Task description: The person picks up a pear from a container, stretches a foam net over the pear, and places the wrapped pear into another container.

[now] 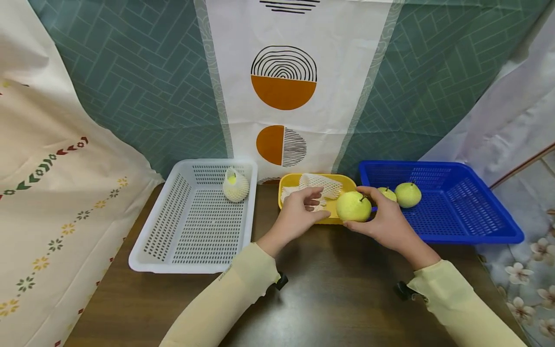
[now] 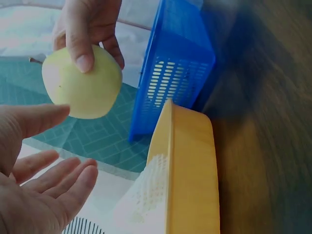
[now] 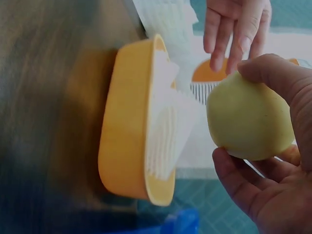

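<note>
My right hand (image 1: 387,222) grips a round yellow-green pear (image 1: 353,206) with a dark stem, thumb on one side and fingers on the other. The pear is held up over the right end of a yellow basket (image 1: 284,182). White foam nets (image 1: 320,183) lie in that basket. To the left of the pear is my left hand (image 1: 299,212), holding nothing, its fingers loosely bent toward the fruit. The left wrist view shows a gap between that hand's fingertips (image 2: 87,176) and the pear. Part of the basket is hidden behind both hands.
At left stands a white basket (image 1: 147,226) holding one pear in a foam net (image 1: 236,185). A blue basket (image 1: 459,231) at right holds a bare pear (image 1: 408,194) and another pear (image 1: 388,193) partly hidden by my right hand. Everything rests on a dark wooden table (image 1: 329,289). Patterned cloth hangs behind.
</note>
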`<state>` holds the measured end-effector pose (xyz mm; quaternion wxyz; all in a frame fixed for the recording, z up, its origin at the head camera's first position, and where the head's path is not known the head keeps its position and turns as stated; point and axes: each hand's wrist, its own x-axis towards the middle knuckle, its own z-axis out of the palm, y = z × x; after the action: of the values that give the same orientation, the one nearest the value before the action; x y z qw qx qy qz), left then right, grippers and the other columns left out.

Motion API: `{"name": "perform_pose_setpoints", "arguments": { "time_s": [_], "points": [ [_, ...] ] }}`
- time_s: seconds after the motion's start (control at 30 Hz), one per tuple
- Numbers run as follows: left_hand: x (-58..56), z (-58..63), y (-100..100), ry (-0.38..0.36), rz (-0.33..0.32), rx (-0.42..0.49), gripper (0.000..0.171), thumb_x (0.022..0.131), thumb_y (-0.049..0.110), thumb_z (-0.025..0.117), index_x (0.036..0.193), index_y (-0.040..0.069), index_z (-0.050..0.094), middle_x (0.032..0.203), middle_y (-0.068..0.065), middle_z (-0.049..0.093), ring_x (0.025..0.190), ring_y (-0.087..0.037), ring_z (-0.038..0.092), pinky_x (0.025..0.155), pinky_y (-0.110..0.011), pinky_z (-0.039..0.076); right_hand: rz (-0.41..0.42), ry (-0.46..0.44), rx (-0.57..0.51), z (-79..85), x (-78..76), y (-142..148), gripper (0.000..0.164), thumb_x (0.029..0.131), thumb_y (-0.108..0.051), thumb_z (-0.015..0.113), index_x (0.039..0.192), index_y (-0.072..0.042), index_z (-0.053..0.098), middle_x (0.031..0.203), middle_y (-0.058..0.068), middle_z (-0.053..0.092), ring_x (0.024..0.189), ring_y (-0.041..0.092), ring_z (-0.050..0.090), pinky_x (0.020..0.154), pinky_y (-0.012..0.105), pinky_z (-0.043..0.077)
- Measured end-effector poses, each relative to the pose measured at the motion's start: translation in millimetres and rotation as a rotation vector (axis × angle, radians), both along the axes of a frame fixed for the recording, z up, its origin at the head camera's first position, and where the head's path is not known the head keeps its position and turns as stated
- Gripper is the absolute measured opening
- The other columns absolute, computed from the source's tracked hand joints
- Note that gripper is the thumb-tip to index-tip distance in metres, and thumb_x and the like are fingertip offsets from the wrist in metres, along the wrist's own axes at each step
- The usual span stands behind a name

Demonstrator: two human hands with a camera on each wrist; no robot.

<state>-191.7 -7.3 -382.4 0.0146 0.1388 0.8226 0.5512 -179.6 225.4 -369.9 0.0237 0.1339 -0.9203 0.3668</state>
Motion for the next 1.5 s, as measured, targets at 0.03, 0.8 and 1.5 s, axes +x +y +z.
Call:
{"name": "perform_pose_setpoints", "arguments": {
  "time_s": [0.03, 0.8, 1.5],
  "points": [
    [2.0, 0.3, -2.2, 0.001, -0.018, -0.018, 0.058, 0.075, 0.023, 0.079, 0.129, 0.021, 0.057, 0.118, 0.001, 0.064, 0.101, -0.013, 0.064, 0.086, -0.028, 0.053, 0.010, -0.006, 0.009, -0.7, 1.4, -2.9, 0.093, 0.062, -0.050, 0.082, 0.137, -0.015, 0.040, 0.129, 0.006, 0.051, 0.105, 0.022, 0.055, 0.086, 0.046, 0.050],
    [31.2, -24.9, -22.1, -0.025, -0.185, -0.194, 0.069, 0.066, 0.016, 0.085, 0.128, 0.019, 0.056, 0.123, 0.007, 0.060, 0.101, -0.006, 0.061, 0.087, -0.025, 0.051, 0.208, -0.017, 0.047, -33.3, 14.9, -44.5, 0.077, 0.057, -0.050, 0.085, 0.123, -0.025, 0.053, 0.113, -0.010, 0.061, 0.095, 0.009, 0.058, 0.084, 0.034, 0.051],
    [29.0, -65.1, -19.1, -0.123, -0.155, -0.186, 0.062, 0.061, 0.005, 0.085, 0.117, 0.012, 0.060, 0.111, 0.000, 0.065, 0.094, -0.010, 0.065, 0.074, -0.019, 0.053, 0.255, -0.123, 0.031, -70.1, 10.5, -49.0, 0.080, 0.055, -0.019, 0.091, 0.126, -0.020, 0.054, 0.120, -0.006, 0.060, 0.106, 0.015, 0.055, 0.095, 0.043, 0.046]
  ]
}}
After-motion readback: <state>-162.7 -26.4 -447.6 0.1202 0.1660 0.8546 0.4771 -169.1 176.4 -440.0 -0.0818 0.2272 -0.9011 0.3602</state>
